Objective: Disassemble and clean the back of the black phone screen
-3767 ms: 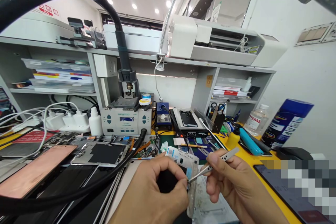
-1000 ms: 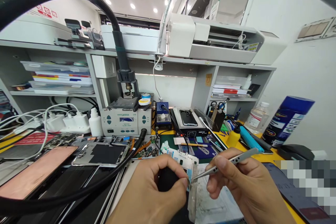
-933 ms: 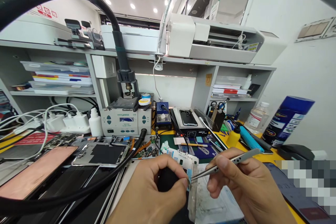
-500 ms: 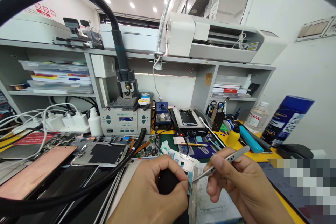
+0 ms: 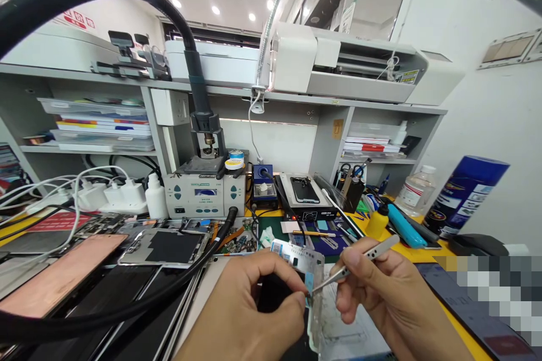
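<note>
My right hand (image 5: 381,282) holds metal tweezers (image 5: 364,256) between thumb and fingers, their points slanting down to the left. The tips meet the spot where the thumb and forefinger of my left hand (image 5: 258,304) are pinched together. What that pinch holds is too small and covered to make out. Just behind and beside the fingertips is a thin silver plate (image 5: 302,254) with small cut-outs and a blue strip (image 5: 309,280), its right edge translucent. A black surface shows in the gap inside my left hand. Under my right hand lies a pale printed sheet (image 5: 345,330).
A black hose (image 5: 127,321) curves across the phone screens at left. The rework station (image 5: 205,194), a soldering iron stand (image 5: 265,186) and a heating plate with a phone frame (image 5: 305,189) stand behind. At right are a yellow bottle (image 5: 376,223) and a blue spray can (image 5: 466,194).
The silver plate has tilted slightly, and more of its right edge shows. Both hands keep nearly the same pose, the tweezer tips still at the left fingertips. The whole view has shifted slightly.
</note>
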Available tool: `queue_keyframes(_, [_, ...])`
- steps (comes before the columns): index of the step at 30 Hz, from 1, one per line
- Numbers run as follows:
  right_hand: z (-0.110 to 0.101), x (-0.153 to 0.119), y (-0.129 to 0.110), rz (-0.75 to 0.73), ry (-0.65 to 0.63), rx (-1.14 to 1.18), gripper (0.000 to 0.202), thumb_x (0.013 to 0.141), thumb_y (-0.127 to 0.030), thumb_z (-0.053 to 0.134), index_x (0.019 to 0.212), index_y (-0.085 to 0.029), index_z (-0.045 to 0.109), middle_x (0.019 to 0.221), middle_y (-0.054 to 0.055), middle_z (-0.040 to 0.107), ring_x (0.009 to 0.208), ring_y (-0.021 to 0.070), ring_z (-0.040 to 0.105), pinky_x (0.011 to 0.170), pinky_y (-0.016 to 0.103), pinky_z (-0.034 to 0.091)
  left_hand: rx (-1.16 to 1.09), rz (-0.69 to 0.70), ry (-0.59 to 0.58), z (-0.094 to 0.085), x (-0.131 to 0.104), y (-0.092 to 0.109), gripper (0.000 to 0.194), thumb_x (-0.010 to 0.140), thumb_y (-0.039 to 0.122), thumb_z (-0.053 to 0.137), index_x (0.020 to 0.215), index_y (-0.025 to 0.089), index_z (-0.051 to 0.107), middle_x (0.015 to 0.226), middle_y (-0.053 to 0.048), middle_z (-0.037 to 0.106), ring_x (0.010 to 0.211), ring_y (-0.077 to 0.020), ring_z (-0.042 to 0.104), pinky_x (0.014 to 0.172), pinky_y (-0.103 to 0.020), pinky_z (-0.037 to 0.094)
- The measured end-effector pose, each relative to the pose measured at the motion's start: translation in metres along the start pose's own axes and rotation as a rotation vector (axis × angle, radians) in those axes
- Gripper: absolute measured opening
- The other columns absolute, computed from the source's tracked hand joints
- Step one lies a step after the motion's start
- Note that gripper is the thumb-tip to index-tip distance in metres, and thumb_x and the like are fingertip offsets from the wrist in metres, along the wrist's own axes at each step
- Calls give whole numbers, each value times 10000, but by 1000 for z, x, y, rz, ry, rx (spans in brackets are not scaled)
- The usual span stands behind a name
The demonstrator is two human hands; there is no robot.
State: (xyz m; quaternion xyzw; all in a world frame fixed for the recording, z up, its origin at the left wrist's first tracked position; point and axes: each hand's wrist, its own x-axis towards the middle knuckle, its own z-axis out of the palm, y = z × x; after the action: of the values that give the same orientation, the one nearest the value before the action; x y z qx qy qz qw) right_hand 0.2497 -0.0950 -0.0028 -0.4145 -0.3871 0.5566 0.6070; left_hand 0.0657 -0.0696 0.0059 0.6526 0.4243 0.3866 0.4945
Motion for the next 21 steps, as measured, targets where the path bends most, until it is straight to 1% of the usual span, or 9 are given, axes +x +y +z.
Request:
queue_keyframes(6, [2,-1,1,-32,0,-19,297,756,-393,839,685,-152,680,517,42,709,449,131,643,471,206,546,18,45,-3,2,2,-4,93,701,219,630,614,188,640,615,22,589,623,-147,510,609,-278,374])
queue_keyframes(10, [2,-2,0,-34,-4,-23,309,753,-406,839,671,-159,672,509,42,710,448,126,644,478,197,539,5,21,-14,2,2,-5,68,689,210,627,624,191,627,631,19,604,644,-161,541,624,-284,393])
queue_keyframes(13, [0,-1,1,-24,-26,-22,312,775,-405,825,673,-161,660,518,43,718,455,126,652,491,196,544,7,19,-20,2,2,-5,80,692,235,621,625,191,616,639,14,613,655,-168,553,642,-291,409])
queue_keyframes(17, [-4,3,3,43,-70,32,298,798,-380,815,708,-158,637,523,42,723,445,123,655,477,189,543,47,8,-15,4,2,-5,68,668,237,597,612,198,598,640,9,609,642,-175,541,630,-305,405])
queue_keyframes(21, [-5,8,4,120,-92,64,329,797,-375,819,683,-147,612,508,36,713,420,106,643,444,161,526,61,-4,-1,5,1,-4,34,628,210,563,597,210,576,637,6,591,643,-179,532,626,-310,408])
